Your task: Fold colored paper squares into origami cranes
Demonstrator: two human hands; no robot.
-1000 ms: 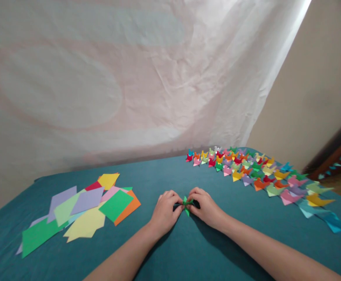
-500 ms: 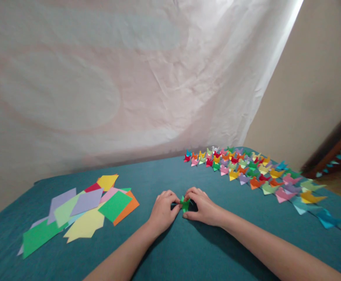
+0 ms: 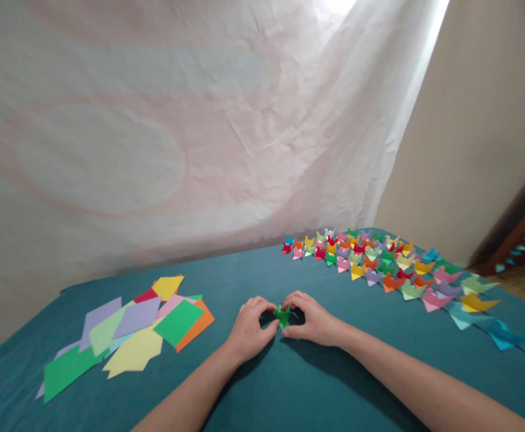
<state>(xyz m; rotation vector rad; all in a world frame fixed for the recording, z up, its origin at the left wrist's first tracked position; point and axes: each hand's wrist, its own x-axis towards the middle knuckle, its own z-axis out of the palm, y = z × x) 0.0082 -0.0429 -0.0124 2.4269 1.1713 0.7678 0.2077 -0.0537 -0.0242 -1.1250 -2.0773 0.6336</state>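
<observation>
The left hand (image 3: 253, 329) and right hand (image 3: 312, 320), thumbs and forefingers slightly parted, flank the small green origami bird (image 3: 282, 316) low over the table (image 3: 262, 396), and though any grip is hard to make out, uneven pulling or squeezing could crumple or tear its points

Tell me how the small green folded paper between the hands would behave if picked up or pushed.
The green folded paper is probably very light, being so small beside the fingers. Its folded points stick out, so it would likely slide or tip rather than roll. Those thin points may bend if squeezed hard.
</observation>
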